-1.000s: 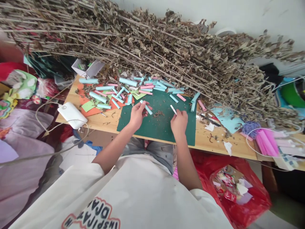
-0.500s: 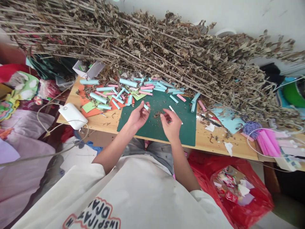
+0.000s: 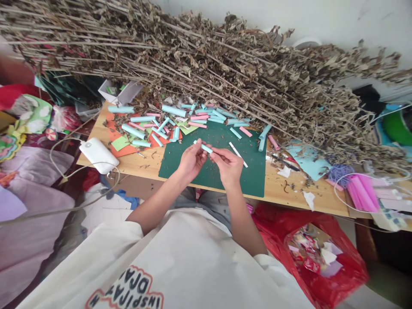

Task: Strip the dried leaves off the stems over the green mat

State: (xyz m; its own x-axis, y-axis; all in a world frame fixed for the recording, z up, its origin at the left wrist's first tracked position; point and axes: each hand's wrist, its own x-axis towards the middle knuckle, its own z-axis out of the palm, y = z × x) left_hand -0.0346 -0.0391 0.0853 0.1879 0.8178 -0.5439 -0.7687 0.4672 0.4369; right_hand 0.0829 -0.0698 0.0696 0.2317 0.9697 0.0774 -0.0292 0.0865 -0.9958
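A small light-blue paper tube (image 3: 206,148) is held at a slant above the green cutting mat (image 3: 189,171). My left hand (image 3: 192,161) is closed around its left part, thumb on top. At the tube's right end, the fingertips of my right hand (image 3: 229,165) are pinched together and touch it; whether leaf bits are also between them is hidden. A thin white stick (image 3: 238,154) lies on the mat just beyond my right hand. Dried leaf crumbs are scattered on the mat.
Blue and pink paper tubes (image 3: 174,111) lie along the back of the wooden table (image 3: 144,165). Behind them is a large heap of dried leafy stalks (image 3: 206,64). A white power bank (image 3: 98,156) sits left; purple yarn (image 3: 340,175) and a red bag (image 3: 334,274) are right.
My right hand has come up from beside the leaf crumbs to the tube's end. My left hand has shifted slightly right and the tube now shows more of its length.
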